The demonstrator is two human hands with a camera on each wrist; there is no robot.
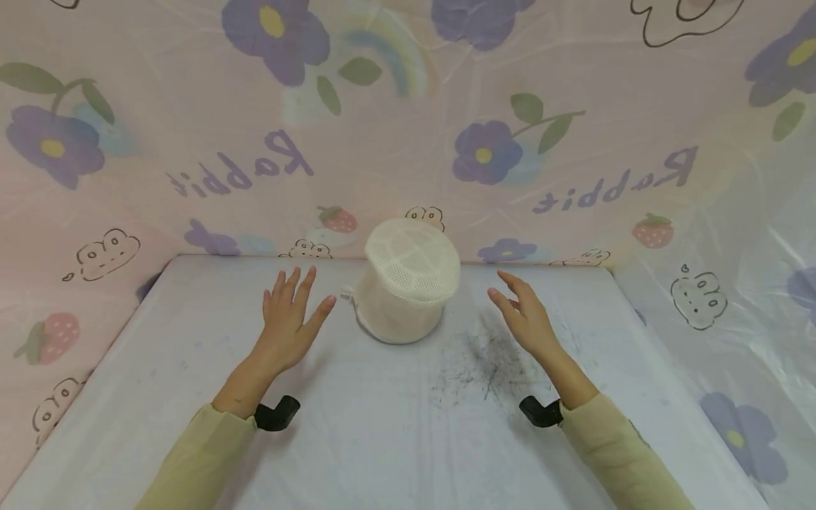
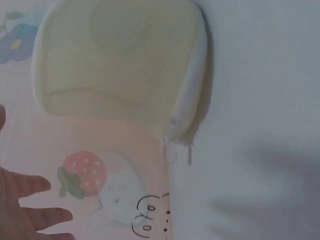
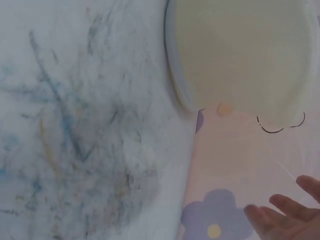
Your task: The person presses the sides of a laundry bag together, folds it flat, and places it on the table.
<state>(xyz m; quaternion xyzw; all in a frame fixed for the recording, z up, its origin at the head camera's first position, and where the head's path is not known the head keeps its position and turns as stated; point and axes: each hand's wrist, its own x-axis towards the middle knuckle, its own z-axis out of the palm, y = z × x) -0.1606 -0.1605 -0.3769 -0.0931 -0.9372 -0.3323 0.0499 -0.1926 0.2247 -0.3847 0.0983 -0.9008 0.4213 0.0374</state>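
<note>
A cream mesh laundry bag [image 1: 408,280] stands on the white table between the two hands, its round top tilted toward the near side. A small zipper tab [image 1: 347,292] sticks out at its lower left. The left hand [image 1: 290,322] hovers left of the bag with fingers spread, touching nothing. On the other side the right hand [image 1: 525,315] is held apart from the bag, fingers slightly bent and holding nothing. The left wrist view shows the bag's side and zipped edge [image 2: 192,75]; the right wrist view shows its plain side [image 3: 245,55].
Dark smudges and scribbled streaks [image 1: 497,361] mark the white table [image 1: 382,425] below the right hand. A pink printed curtain [image 1: 395,156] with flowers, strawberries and rabbit drawings rises behind the table and along both sides. A black wrist mount [image 1: 277,414] sits at each cuff.
</note>
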